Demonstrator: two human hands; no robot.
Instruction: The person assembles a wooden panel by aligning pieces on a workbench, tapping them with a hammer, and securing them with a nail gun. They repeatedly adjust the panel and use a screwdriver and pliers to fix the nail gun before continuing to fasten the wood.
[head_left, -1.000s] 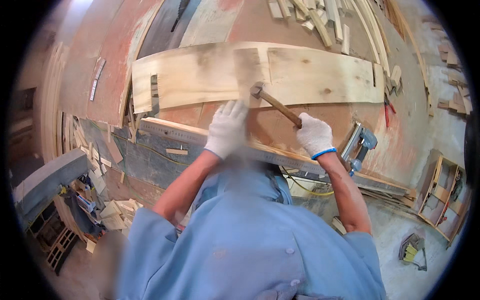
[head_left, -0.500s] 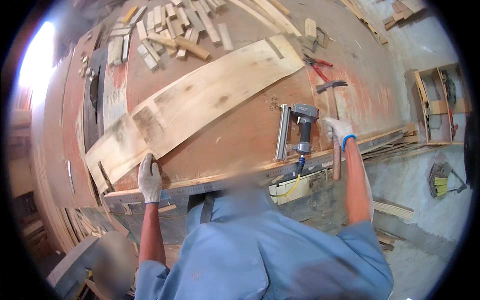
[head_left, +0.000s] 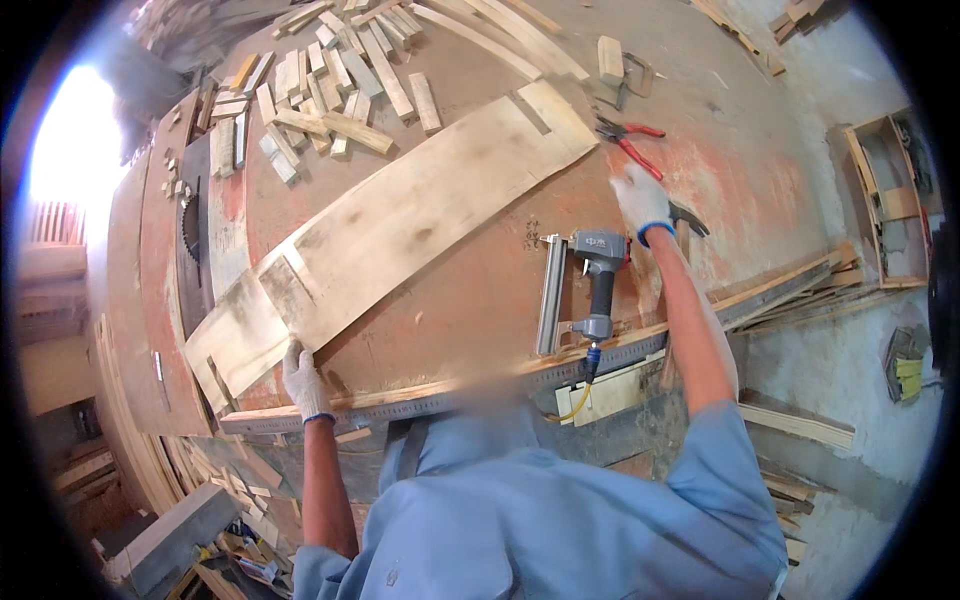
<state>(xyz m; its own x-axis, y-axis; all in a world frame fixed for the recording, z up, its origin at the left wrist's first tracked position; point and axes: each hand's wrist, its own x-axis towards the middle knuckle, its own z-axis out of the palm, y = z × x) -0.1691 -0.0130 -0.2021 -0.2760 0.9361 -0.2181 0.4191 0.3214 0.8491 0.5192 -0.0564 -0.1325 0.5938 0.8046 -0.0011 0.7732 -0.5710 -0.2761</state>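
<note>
My left hand (head_left: 303, 382), in a whitish glove, rests at the near edge of a long thin plywood board (head_left: 400, 215), its stretched fingers touching the edge. The board lies slantwise across the brown worktable. My right hand (head_left: 640, 198), gloved with a blue cuff, reaches out beside the red-handled pliers (head_left: 640, 148). Its fingers look stretched out but somewhat blurred; no held thing shows. A claw hammer (head_left: 688, 217) lies under my right forearm, which hides part of its handle. Left of that forearm lies a grey nail gun (head_left: 600, 285) with a yellow hose.
Several short wood blocks (head_left: 360, 130) are heaped at the far left. A saw blade (head_left: 190, 228) pokes up through the table at left. A long metal ruler (head_left: 400, 408) runs along the front edge with a wood strip. An open wooden box (head_left: 888, 205) stands at right.
My right hand has left the hammer handle and moved away from me to the pliers. My left hand stays at the board's edge. The whole view has shifted slightly.
</note>
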